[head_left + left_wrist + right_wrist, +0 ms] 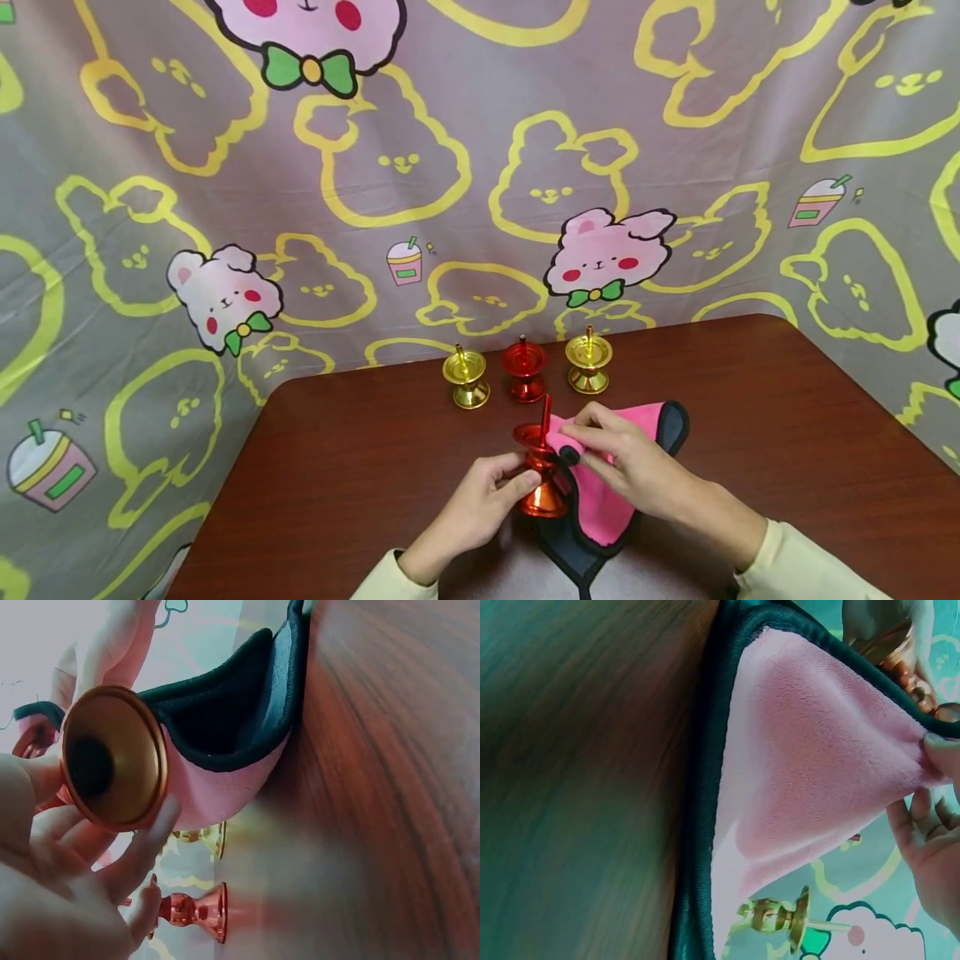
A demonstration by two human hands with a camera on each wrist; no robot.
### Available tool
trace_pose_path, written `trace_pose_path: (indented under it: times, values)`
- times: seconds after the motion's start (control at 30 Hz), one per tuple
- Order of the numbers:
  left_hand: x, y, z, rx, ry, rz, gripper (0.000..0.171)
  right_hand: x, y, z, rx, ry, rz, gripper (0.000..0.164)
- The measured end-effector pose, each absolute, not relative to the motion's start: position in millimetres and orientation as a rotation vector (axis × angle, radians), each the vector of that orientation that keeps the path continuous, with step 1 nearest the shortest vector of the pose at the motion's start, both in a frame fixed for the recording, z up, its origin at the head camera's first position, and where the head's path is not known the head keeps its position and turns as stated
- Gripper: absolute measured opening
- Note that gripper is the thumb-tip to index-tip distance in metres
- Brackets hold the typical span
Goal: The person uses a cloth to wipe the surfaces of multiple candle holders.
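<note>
While gripping a red candle holder [545, 502] low down with the left hand [480, 502], pinching a dark-edged pink cloth [602, 510] at its top with the right hand [628, 457]. Seemingly partway through wiping this one, not yet done. Farther back on the table [337, 467], a gold holder [470, 395], a rear red holder [527, 388] and a second gold holder [588, 380]; impossible to tell whether already wiped or waiting.
</note>
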State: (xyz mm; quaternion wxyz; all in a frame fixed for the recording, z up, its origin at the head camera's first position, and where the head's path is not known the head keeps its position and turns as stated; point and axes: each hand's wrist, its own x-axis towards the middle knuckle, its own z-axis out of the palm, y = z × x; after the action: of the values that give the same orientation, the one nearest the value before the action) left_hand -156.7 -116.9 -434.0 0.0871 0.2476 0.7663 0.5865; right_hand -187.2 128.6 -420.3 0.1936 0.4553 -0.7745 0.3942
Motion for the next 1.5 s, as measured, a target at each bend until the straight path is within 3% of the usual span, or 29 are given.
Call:
trace_pose_path:
  times: [0.3,0.4,0.63,0.7,0.9,1.1,1.5]
  values:
    - [-154,-110,-432,0.760,2.842,1.434,0.013,-182,122,-415,1.196,-2.275,0.874,0.036]
    - [-152,-106,-431,0.757,3.043,1.256,0.019,-179,117,-415,1.158,-2.297,0.814,0.027]
    - [-152,-101,-428,0.737,3.274,0.961,0.037,-177,111,-417,1.086,-2.329,0.815,0.024]
    - [-154,-102,-429,0.728,3.247,0.986,0.038,-178,112,-418,1.091,-2.311,0.865,0.025]
    - [-161,-113,-431,0.719,2.781,1.466,0.019,-180,121,-420,1.131,-2.217,1.080,0.038]
    - [-164,-124,-431,0.659,2.331,1.768,0.027,-181,130,-418,1.174,-2.183,1.307,0.047]
    - [-161,-123,-435,0.863,1.904,1.851,0.047,-180,132,-413,1.240,-2.226,1.534,0.035]
